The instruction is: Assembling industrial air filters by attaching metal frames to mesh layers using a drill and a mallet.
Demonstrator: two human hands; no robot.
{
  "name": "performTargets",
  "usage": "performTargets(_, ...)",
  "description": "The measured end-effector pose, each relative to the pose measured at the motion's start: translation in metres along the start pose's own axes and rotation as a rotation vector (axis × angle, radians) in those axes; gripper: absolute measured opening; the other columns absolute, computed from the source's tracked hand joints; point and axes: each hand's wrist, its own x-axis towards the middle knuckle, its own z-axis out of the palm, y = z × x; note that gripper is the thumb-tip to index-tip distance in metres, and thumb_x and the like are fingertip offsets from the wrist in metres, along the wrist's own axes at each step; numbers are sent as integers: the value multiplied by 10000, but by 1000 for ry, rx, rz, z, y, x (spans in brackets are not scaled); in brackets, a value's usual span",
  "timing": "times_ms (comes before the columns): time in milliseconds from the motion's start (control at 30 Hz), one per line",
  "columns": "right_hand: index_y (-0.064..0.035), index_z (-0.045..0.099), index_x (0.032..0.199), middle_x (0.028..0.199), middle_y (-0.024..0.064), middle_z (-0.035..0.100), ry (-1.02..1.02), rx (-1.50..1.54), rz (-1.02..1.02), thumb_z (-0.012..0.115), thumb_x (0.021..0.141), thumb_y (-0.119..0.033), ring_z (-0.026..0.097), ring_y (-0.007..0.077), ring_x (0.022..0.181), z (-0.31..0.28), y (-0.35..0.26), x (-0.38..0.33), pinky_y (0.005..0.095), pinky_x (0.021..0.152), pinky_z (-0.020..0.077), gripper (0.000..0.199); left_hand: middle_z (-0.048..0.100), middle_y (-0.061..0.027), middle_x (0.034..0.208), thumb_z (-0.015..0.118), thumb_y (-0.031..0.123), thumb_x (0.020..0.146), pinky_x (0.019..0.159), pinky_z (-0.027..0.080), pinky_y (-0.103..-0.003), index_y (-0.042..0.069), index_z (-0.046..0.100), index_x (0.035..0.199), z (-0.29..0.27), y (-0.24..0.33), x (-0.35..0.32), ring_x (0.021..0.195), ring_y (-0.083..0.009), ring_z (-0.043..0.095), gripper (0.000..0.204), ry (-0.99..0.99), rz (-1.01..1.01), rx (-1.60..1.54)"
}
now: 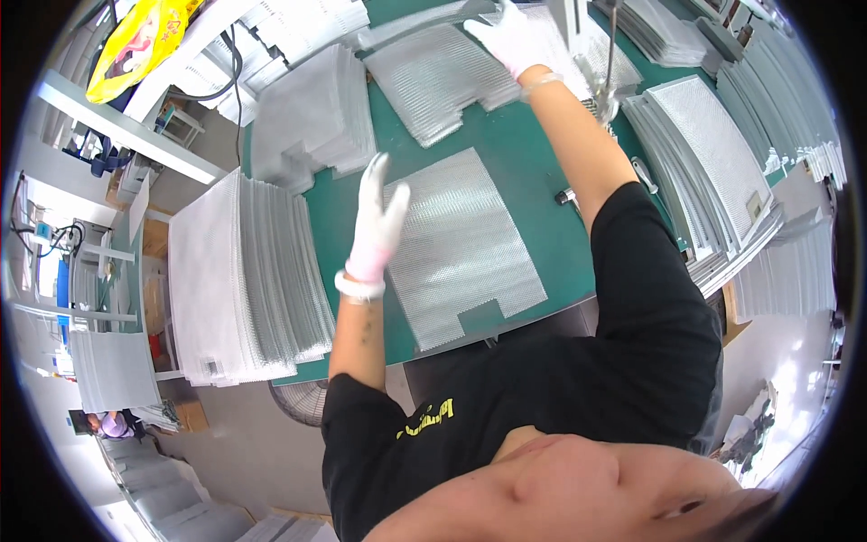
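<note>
A silvery, fine-patterned sheet (465, 239) with a notch in its near edge lies flat on the green tabletop (560, 257). My left hand (375, 226), in a white glove, is over the sheet's left edge with its fingers apart and nothing in them. I cannot tell whether it touches the sheet. My right hand (510, 41), also gloved, is stretched toward the far side of the table. Its fingers are spread beside another notched sheet (442, 77), near an upright metal machine part (610, 63).
A tall stack of sheets (244, 271) stands at the left, with another notched stack (312, 113) behind it. More stacked sheets (704, 163) are on the right. A small dark-headed tool (565, 196) lies right of the middle. A yellow bag (140, 45) hangs at the far left.
</note>
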Motion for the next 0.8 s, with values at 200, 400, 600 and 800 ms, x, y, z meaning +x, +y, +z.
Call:
performTargets(200, -20, 324, 1514, 1345, 201, 522, -244, 618, -12, 883, 727, -216, 535, 312, 1245, -58, -17, -85, 426, 969, 525, 985, 347, -230, 1533, 526, 283, 1040, 1166, 326, -525, -1, 183, 1560, -4, 21, 48, 1402, -392, 380, 685, 160, -341, -1292)
performTargets(400, -50, 315, 1544, 1363, 207, 464, -396, 459, 248, 855, 751, -133, 551, 282, 1212, -180, -78, -211, 384, 938, 536, 963, 666, -138, 1147, 552, -75, 934, 835, 549, -258, -20, 371, 1474, 21, 43, -67, 914, -139, 661, 572, 476, -124, -313)
performTargets(600, -76, 318, 1563, 1188, 121, 505, -525, 344, 198, 748, 742, 6, 537, 101, 763, -229, -94, -269, 239, 705, 500, 930, 647, -102, 1048, 737, 70, 861, 730, 532, -269, -40, 464, 1381, 37, 39, -183, 830, -129, 620, 598, 478, -89, 109)
performTargets(800, -96, 375, 1541, 1108, 82, 503, -708, 277, 368, 743, 753, -42, 489, 124, 718, -234, -97, -296, 255, 690, 488, 872, 643, -110, 956, 789, 170, 809, 683, 522, -295, -50, 511, 1333, 41, 36, -203, 717, -150, 598, 633, 319, -407, 294)
